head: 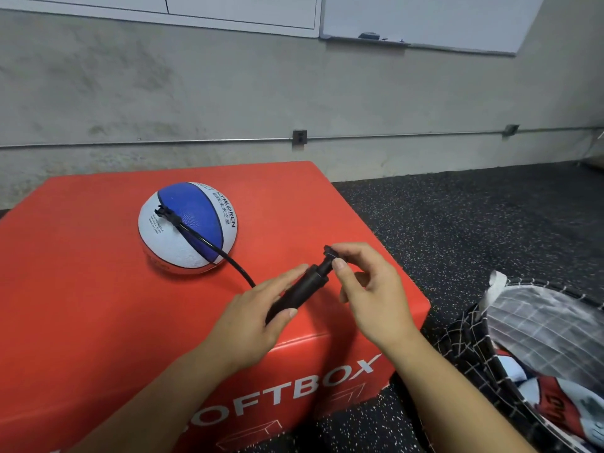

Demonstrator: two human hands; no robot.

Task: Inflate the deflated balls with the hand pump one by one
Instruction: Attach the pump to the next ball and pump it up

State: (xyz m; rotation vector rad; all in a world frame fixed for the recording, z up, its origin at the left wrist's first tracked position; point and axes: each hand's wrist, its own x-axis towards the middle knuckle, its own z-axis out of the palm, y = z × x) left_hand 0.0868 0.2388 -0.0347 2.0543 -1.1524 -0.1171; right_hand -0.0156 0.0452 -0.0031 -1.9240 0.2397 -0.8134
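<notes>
**A:** Where does the ball stand at this point?

**B:** The blue-and-white rubber children's ball sits on top of the red padded box, the surface for all this, toward its far left part. It looks sagged at the base, so I judge it only partly filled. A thin black hose runs from a fitting on the ball's upper left face, down over its near side, to the slim black cylindrical hand pump, which lies just to the ball's near right.

**A:** And the hands?

**B:** The left hand cradles the pump barrel: thumb pressed against its lower end, the other fingers lying fairly straight along the side nearer the ball. The right hand pinches the small black T-handle at the barrel's upper end between thumb and forefinger, the remaining fingers loosely curled.

**A:** So how should the stroke go?

**B:** My judgement: wrap the left fingers more fully round the barrel so it cannot slide, then pull and push the handle straight along the barrel's axis (a sideways pull could bend the rod). Keep the barrel where it lies relative to the ball, so the hose has slack and the needle is not tugged out of the valve.

**A:** Anything else nearby?

**B:** Well to the ball's right, on the dark speckled floor, lies a black net bag with something red and white inside; whether more balls, I cannot tell.
</notes>
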